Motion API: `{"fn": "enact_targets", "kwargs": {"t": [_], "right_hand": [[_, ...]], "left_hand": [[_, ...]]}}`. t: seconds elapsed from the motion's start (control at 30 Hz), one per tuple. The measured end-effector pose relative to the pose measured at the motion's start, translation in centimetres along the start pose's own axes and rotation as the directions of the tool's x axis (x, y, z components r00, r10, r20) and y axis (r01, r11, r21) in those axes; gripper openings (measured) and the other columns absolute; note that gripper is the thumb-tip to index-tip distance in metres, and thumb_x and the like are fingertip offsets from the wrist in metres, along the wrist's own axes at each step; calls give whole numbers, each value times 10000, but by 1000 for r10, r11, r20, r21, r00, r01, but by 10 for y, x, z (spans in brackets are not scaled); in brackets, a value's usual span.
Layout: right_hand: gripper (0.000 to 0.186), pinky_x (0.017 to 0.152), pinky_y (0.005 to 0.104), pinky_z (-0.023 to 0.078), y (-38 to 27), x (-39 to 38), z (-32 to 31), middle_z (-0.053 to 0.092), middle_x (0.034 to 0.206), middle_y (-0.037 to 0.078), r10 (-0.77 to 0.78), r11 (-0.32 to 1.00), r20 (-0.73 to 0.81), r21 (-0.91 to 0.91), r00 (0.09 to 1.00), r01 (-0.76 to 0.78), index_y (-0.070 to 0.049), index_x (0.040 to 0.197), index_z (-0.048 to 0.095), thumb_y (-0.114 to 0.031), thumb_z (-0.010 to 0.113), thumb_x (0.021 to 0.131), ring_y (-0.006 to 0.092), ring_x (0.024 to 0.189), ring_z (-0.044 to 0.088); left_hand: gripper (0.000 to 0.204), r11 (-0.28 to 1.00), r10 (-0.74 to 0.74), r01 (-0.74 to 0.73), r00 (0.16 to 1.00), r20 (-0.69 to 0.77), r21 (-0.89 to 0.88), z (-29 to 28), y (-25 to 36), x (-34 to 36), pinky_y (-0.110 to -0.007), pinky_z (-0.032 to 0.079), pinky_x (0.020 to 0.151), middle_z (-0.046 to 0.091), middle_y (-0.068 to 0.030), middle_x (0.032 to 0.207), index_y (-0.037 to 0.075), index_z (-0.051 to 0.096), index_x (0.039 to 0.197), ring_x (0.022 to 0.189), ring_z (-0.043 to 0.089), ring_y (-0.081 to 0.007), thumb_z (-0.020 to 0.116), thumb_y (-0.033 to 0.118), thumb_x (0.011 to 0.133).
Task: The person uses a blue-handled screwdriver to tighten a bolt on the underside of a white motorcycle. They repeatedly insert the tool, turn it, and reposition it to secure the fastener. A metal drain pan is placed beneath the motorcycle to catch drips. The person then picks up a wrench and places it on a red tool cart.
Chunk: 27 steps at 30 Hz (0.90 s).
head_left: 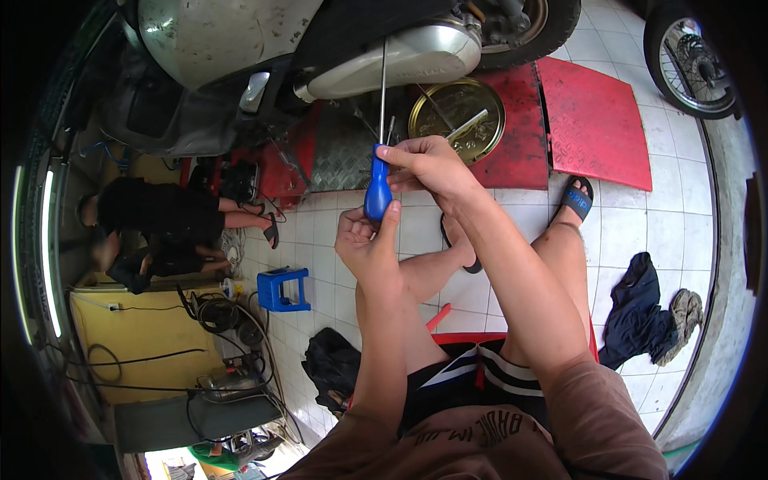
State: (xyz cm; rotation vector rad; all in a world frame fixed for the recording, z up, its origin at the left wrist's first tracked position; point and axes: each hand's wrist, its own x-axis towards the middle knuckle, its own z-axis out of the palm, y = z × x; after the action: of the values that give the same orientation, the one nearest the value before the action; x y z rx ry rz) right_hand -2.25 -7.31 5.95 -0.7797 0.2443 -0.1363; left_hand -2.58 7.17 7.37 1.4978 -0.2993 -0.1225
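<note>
A screwdriver with a blue handle (378,190) and a long thin metal shaft points away from me, its far end in front of the silver engine cover (416,60) of a scooter. Whether the tip touches the cover, I cannot tell. Around the butt of the handle, my left hand (370,244) is closed, thumb against its side. Higher up, my right hand (432,166) pinches the handle near the shaft, with its lower fingers curled and partly hidden.
The scooter stands over a red lift platform (592,120) bearing a round gold tray (416,120) with metal tools. A blue stool (283,290) and dark cloth (332,372) are to the left. Another person (160,212) crouches farther left. More clothes (636,320) lie at right.
</note>
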Motion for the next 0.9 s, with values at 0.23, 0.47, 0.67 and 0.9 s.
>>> {"fn": "enact_targets", "kwargs": {"t": [0.23,0.47,0.67,0.9], "right_hand": [[257,732,289,543,-6,-3,-1,652,838,92,-19,987,127,164,992,-2,45,955,628,-209,612,912,153,747,641],[338,869,387,517,-9,0,-5,633,975,166,-80,942,350,334,933,-45,70,1111,545,-232,484,973,292,946,644],[323,827,349,529,-8,0,-4,643,945,144,-103,944,328,331,939,-12,50,1108,562,-234,504,967,236,849,652],[339,647,256,529,-23,-12,-5,651,781,61,-62,984,22,-165,998,65,26,926,645,-311,603,918,126,668,627]], "left_hand": [[225,641,463,-435,876,134,633,15,0,-5,-196,322,486,494,10,736,12,551,895,618,440,-67,744,66,792],[522,684,-393,594,790,471,-424,15,22,-18,-209,297,428,436,-11,744,-13,505,1010,537,382,-77,405,498,974],[386,-77,-431,676,640,636,-733,12,25,-12,-193,267,410,439,-32,738,-31,473,991,501,369,-62,498,354,970],[224,888,280,-229,957,-73,400,19,13,-8,-169,209,434,464,33,625,12,580,806,498,329,8,784,88,752]]}}
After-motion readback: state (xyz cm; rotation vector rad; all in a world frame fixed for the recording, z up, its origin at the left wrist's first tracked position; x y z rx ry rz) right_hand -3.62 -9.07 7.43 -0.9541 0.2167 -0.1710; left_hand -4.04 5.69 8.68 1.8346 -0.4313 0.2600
